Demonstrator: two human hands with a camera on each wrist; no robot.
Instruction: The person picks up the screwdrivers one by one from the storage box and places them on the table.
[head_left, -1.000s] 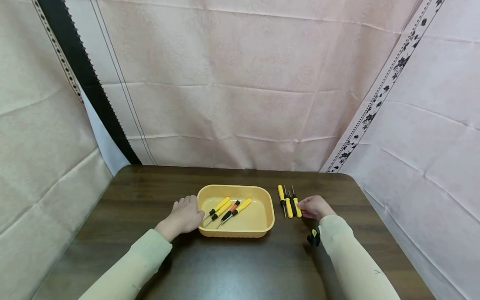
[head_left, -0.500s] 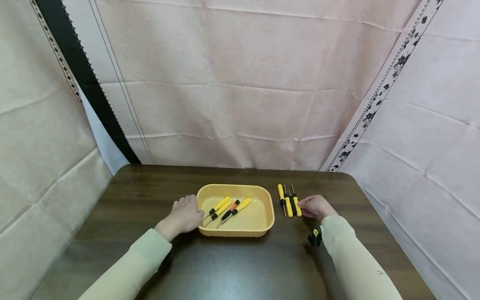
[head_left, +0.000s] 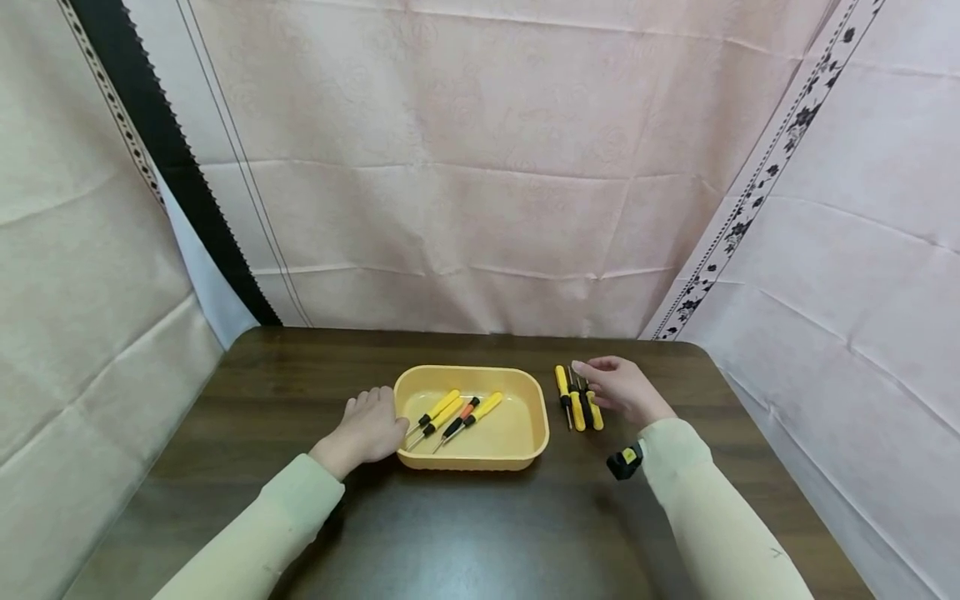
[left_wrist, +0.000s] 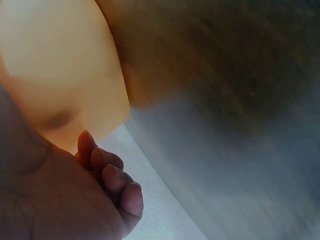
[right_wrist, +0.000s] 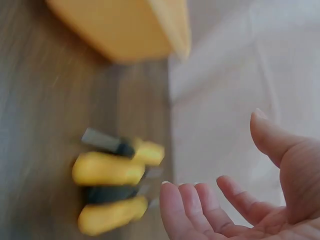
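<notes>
My left hand point(head_left: 363, 429) grips the left rim of a pale yellow plastic tray point(head_left: 480, 463), its thumb at the rim. In the left wrist view curled fingers point(left_wrist: 117, 177) lie against the tray's outer wall point(left_wrist: 70, 55). Several screwdrivers, one with an orange and black handle point(head_left: 467, 413), lie slanted inside. Right of the tray, a row of yellow and black screwdrivers point(head_left: 577, 412) lies side by side on the table. Over the right end of this row hovers my right hand point(head_left: 621, 388), partly covering their far ends. Its fingers are spread around nothing in the right wrist view.
The dark wooden table point(head_left: 480, 533) has rounded far corners. Pale cloth point(head_left: 465, 183) hangs behind and on both sides, right at the table's far edge. A small black device point(head_left: 624, 461) is strapped at the right wrist.
My right hand has come away from the rightmost screwdriver's handle, moving up and left over the row. My left hand and the tray stay put.
</notes>
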